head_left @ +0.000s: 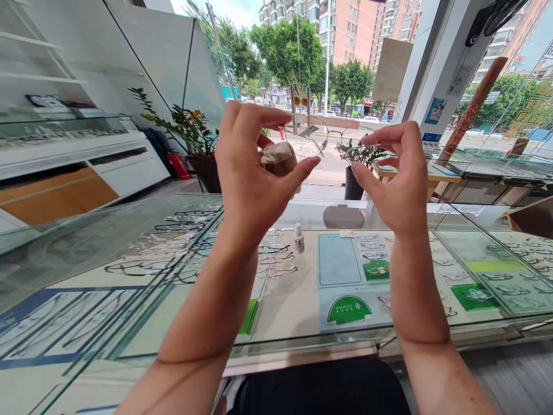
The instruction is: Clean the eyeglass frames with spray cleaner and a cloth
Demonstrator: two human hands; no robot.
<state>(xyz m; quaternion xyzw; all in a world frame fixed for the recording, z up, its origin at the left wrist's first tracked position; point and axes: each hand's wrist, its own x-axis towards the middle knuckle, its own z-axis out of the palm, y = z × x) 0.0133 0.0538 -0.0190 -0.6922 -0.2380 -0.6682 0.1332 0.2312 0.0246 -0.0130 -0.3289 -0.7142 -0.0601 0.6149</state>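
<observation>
A pair of thin metal-framed eyeglasses [332,132] is held up level in front of the window, one lens toward each hand. My left hand [246,167] grips its left side between thumb and fingers. A bunched beige cloth [279,159] is tucked in that same hand, under the curled fingers. On the opposite side, my right hand [400,184] has its thumb and fingertips at the right rim. The temples are hard to make out against the bright street. Below the hands, a small white spray bottle [299,238] stands upright on the counter.
The glass display counter [285,311] holds rows of eyeglass frames [147,265] on the left and more at right. A dark grey glasses case [344,217] lies near its far edge. Beyond are potted plants [199,138], a red fire extinguisher [177,165] and a large window.
</observation>
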